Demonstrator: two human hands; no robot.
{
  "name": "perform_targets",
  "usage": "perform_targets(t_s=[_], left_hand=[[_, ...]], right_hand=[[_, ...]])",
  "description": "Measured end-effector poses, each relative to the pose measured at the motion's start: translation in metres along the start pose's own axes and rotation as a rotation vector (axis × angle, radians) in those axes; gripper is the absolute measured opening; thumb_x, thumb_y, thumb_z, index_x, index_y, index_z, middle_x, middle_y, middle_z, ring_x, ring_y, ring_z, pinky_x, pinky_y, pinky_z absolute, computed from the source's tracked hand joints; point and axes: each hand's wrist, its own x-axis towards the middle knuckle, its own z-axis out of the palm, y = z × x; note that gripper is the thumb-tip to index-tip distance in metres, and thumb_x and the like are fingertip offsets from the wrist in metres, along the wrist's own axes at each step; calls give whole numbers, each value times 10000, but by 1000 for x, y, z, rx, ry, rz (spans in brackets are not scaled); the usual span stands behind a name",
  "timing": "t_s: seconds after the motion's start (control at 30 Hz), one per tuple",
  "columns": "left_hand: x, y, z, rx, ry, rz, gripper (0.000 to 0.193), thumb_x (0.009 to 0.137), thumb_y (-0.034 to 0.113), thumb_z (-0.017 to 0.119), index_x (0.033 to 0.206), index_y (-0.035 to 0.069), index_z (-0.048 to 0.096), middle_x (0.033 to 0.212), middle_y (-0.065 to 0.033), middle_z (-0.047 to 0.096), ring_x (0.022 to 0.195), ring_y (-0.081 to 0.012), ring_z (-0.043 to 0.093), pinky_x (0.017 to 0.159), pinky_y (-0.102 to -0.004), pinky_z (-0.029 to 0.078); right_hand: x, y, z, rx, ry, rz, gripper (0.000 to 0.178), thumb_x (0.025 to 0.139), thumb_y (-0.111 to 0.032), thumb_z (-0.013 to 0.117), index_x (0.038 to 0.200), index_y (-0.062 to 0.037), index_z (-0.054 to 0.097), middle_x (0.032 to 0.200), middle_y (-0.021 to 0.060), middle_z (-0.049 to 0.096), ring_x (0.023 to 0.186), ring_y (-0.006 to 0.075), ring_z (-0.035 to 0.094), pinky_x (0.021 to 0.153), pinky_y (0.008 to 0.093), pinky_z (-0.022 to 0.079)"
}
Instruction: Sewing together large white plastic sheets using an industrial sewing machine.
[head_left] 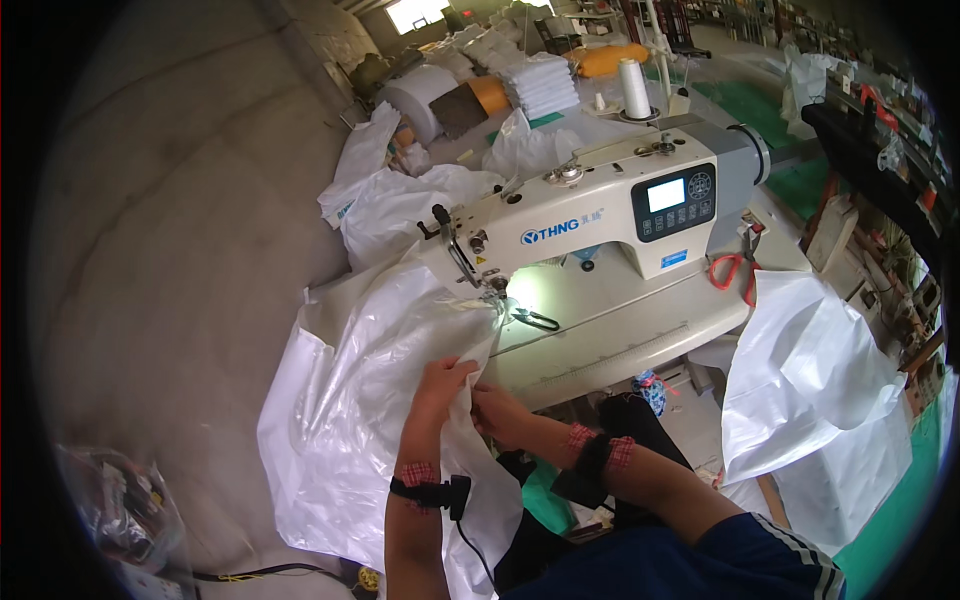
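A large white plastic woven sheet (340, 430) hangs over the left front of the sewing table, with its upper edge near the needle of a white sewing machine (600, 190). My left hand (445, 382) grips the sheet's right edge, fingers closed on it. Just to the right and slightly lower, my right hand (490, 410) is closed on the same edge; its fingertips are partly hidden. Beside the lit needle area lie small black thread snips (537, 320). Both hands are in front of the table, apart from the needle.
Scissors with red handles (735, 275) rest at the table's right end. Another white sheet (810, 390) drapes off that side. A white thread cone (634, 90) stands behind the machine. A bare wall (190, 220) rises at left; stacked white bundles (538, 82) lie farther back.
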Motion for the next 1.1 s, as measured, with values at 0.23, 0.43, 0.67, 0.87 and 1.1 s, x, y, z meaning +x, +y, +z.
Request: perform_targets(t_s=[0.23,0.43,0.67,0.87,1.1], left_hand=[[15,-9,-13,-126,99,169,192,806,189,697,823,-3,694,696,9,611,586,-84,532,526,-243,402],[15,-1,17,73,-11,325,252,802,214,680,757,-33,668,599,34,519,549,-72,445,515,-274,373],[8,-16,5,251,99,347,275,802,215,647,773,-56,616,533,-45,473,546,-92,411,517,-311,376],[-9,-3,18,427,171,399,231,822,221,629,815,-7,663,617,-99,577,573,-147,518,571,-312,427],[27,-30,13,351,248,763,199,807,194,614,864,12,673,953,-145,615,832,-270,617,718,-353,484]], right_hand=[[-3,-2,7,-285,233,38,154,927,-167,494,853,-46,553,622,61,533,401,213,491,343,351,384],[25,4,-28,-1857,-316,-583,191,920,-176,481,942,-17,584,745,121,610,699,245,638,616,370,510],[-33,-1,34,-718,-44,148,274,910,-104,477,1157,1,529,955,134,621,897,200,629,745,346,514],[-40,-40,16,-612,332,-237,362,911,-55,449,1266,17,473,957,103,624,816,173,607,691,302,509],[2,-14,-1,-468,407,-349,387,926,-79,448,1304,1,466,896,74,602,683,133,557,612,293,476]])
